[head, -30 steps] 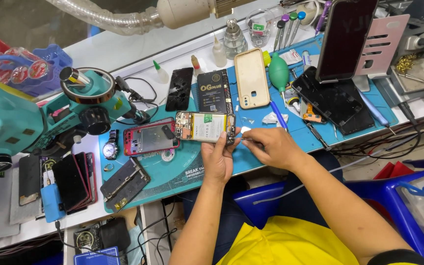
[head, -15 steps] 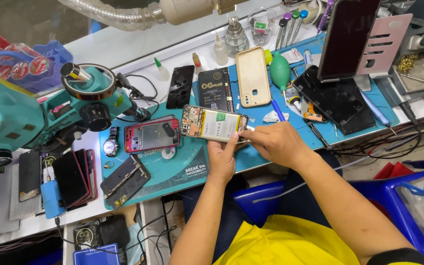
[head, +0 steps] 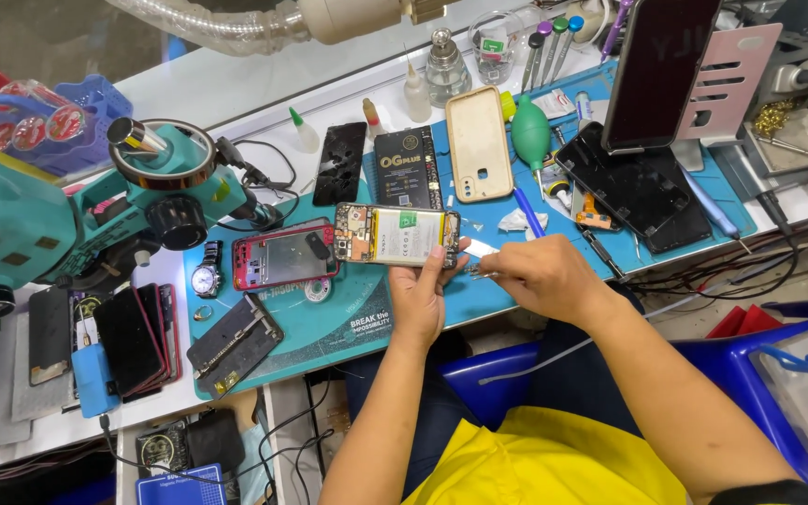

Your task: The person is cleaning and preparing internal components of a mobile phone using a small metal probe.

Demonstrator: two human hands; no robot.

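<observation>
My left hand (head: 420, 295) holds an opened phone (head: 396, 235) flat above the teal work mat (head: 329, 323), its battery and circuit board facing up. My right hand (head: 535, 274) pinches a pair of thin metal tweezers (head: 475, 271) whose tips sit by the phone's right end. A red phone frame (head: 281, 255) lies on the mat just left of the held phone.
A teal microscope (head: 67, 210) stands at the left. A beige phone case (head: 478, 145), a black battery (head: 408, 166), a green air blower (head: 529, 133), a wristwatch (head: 205, 278) and several dark phones (head: 128, 339) lie around. A tablet (head: 658, 70) leans on a stand at the right.
My left hand lifted the opened phone and shifted it to the right. My right hand stayed at the phone's right end with the tweezers.
</observation>
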